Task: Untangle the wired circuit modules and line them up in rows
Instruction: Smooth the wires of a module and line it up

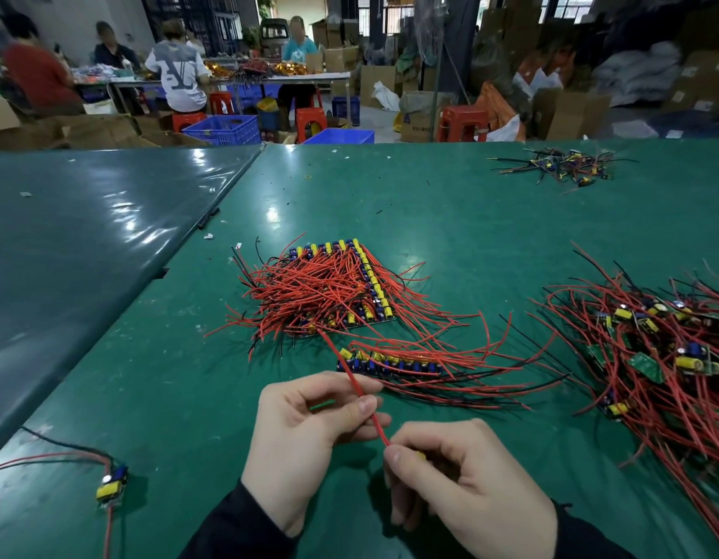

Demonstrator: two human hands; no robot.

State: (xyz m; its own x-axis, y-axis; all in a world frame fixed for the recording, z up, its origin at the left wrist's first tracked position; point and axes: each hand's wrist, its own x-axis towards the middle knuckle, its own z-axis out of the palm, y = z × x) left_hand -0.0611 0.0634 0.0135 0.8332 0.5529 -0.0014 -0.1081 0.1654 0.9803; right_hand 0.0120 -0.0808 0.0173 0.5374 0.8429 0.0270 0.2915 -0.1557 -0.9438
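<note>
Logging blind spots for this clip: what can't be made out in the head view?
- Module in the right hand: curled fingers hide all but a yellow tip.
- Tangled pile: cut off by the right edge.
- Stacked rows: red wires cover the boards, count unclear.
- Far pile: too small.

Single head-worn wide-angle view, looking forward and down across a green table [450,219]. The hands appear close at the bottom edge; the far workshop floor fills the upper band, with straight edges bowed by lens distortion.
</note>
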